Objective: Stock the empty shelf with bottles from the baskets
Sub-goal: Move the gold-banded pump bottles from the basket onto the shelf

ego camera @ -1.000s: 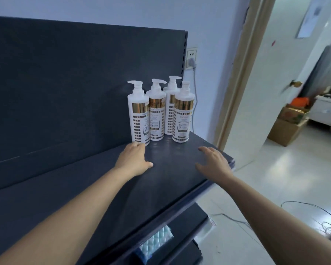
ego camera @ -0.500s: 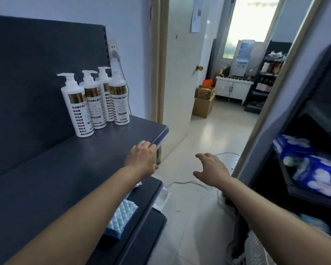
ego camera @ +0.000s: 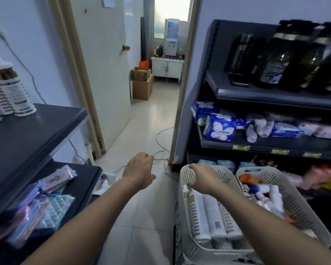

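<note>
Right hand (ego camera: 203, 177), fingers loosely spread and empty, hovers over the near cream slatted plastic basket (ego camera: 185, 188) to reach the white pump bottles (ego camera: 212, 219); left hand (ego camera: 139, 170) hangs relaxed, empty.

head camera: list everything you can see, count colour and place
pump bottles: at least three, white with brownish bands, on the dark shelf at left
packets: several, pink and teal, lower left shelf
near basket: one, white, low at right
lying bottles: three on top, white, in the near basket
far basket: one, white, right of it, holding mixed bottles
dark bottles: several, black, top right shelf
wrapped packs: several, blue and white, middle right shelf
door: one, white, open, centre left
cardboard boxes: two, brown, beyond the doorway
left hand: one, empty, over the floor
right hand: one, empty, above the near basket
</note>
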The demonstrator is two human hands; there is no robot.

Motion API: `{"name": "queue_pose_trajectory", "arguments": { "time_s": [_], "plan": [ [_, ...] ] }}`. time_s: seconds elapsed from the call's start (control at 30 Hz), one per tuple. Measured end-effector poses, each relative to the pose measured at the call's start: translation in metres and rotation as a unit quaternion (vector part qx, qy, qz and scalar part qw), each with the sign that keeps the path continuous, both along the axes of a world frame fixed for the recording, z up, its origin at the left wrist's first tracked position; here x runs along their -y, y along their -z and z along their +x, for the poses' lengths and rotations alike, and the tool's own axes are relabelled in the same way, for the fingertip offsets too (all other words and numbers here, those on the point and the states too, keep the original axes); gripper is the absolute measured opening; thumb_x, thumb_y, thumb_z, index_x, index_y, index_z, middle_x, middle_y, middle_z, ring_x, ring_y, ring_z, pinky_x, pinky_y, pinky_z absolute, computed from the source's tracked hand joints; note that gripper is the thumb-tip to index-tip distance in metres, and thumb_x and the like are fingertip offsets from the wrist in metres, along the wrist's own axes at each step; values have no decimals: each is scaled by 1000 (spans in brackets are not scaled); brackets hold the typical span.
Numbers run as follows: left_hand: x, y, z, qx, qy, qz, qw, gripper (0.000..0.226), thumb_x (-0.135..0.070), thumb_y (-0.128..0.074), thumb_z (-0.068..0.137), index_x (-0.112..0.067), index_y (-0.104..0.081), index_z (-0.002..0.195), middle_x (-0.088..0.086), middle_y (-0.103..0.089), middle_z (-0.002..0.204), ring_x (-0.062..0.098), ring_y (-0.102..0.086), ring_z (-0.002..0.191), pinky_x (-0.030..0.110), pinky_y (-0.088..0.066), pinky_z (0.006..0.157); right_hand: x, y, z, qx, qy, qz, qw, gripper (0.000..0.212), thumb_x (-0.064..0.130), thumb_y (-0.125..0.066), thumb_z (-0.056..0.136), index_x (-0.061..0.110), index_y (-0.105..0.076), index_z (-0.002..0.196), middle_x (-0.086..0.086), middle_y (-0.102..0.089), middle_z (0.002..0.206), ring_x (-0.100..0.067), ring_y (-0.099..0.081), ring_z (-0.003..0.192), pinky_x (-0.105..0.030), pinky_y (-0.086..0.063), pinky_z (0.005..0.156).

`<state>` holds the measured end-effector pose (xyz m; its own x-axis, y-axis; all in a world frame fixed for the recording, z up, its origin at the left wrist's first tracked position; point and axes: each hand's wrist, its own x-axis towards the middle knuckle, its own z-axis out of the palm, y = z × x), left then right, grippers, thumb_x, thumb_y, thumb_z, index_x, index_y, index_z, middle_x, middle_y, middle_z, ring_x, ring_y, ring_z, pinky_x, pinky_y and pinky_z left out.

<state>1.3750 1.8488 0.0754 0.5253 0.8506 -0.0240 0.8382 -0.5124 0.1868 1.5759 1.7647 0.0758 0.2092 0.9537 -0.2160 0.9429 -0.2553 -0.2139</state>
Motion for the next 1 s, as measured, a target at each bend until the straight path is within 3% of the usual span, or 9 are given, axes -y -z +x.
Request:
{"name": "queue_pose_trajectory", "arguments": {
  "time_s": [0.1,0.23,0.37,0.47,0.63,0.77,1.0],
  "plan": [
    [24,14,43,8,21,-19,1000,57,-36,-62,89,-11,-43,137,6,-42,141,24,-35,133,34,-33,106,33,12,36,-10,27,-12,1000,58,36,-65,87,15,-49,139,-7,-53,139,-25,-48,129,-38,-43,105],
    [51,32,93,12,53,-50,997,50,-30,-59,89,-12,-45,133,5,-46,135,24,-39,128,34,-36,100,65,29,76,-23,52,-33,998,48,35,-68,84,16,-56,126,-7,-59,124,-25,-54,118,-34,-45,92],
    [59,52,130,-1,75,-74,994,40,-27,-62,85,-13,-51,121,5,-51,126,23,-44,121,33,-39,94,84,53,106,-31,82,-54,995,69,39,-67,86,21,-40,147,-8,-50,141,-26,-46,130,-36,-42,103],
    [55,76,153,-20,90,-98,991,37,-25,-62,85,-15,-51,118,5,-51,126,23,-45,120,34,-41,93,87,72,124,-38,99,-76,991,66,39,-67,86,20,-42,144,-9,-52,138,-26,-48,127,-37,-45,101],
    [38,122,189,-72,111,-131,983,51,-30,-61,87,-14,-45,133,7,-47,134,25,-44,124,35,-40,97,76,103,147,-66,127,-124,982,64,40,-67,86,17,-45,141,-12,-52,136,-29,-50,125,-40,-46,100],
    [28,165,204,-102,118,-168,973,48,-34,-59,85,-14,-48,127,9,-52,131,27,-47,120,38,-44,96,61,128,161,-94,145,-156,973,63,41,-66,86,16,-45,140,-12,-53,136,-29,-51,125,-39,-46,100],
    [26,226,219,-63,33,-272,960,73,-35,-70,76,-17,-37,139,6,-44,140,26,-50,120,43,-49,95,37,171,177,-155,150,-194,957,53,34,-67,87,15,-49,134,-9,-59,127,-25,-58,114,-32,-48,88]
  ]
}}
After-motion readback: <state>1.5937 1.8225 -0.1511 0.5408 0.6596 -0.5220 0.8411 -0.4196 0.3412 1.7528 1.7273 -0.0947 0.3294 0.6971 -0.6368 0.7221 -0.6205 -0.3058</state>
